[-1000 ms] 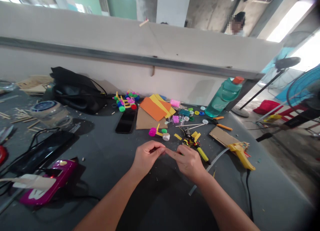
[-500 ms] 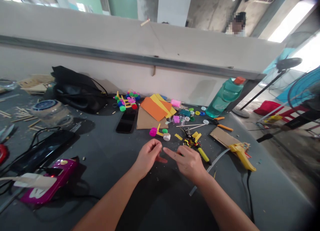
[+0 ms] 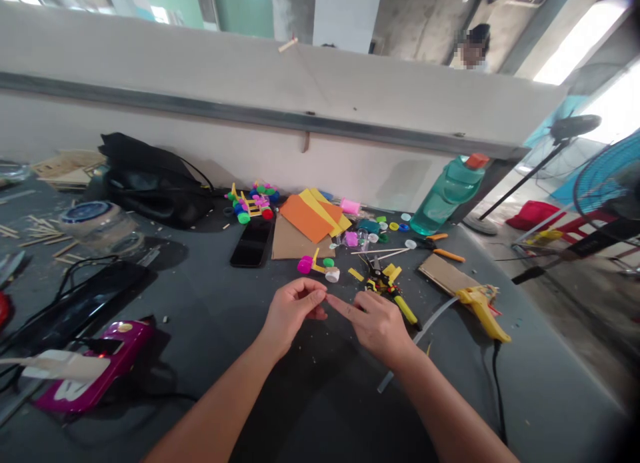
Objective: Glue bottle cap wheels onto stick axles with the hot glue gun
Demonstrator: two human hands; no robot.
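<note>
Grey desk (image 3: 200,303), left hand (image 3: 293,315) and right hand (image 3: 377,326) meeting at the fingertips above it.

Left fingers curl toward the thumb; right index points straight out, its tip at the left thumb. Whether they pinch something is too small to tell. Just right of the hands lie yellow-handled cutters (image 3: 386,287) and a clear glue stick (image 3: 417,339) feeding a yellow glue gun (image 3: 483,313), seemingly left within easy reach. Ahead of the hands sits a toy cart of sticks and magenta caps (image 3: 313,266); beyond, orange card sheets (image 3: 305,217) on cardboard (image 3: 287,246), a black phone (image 3: 253,243) to their left. Far right, a green water bottle (image 3: 447,199).
</note>
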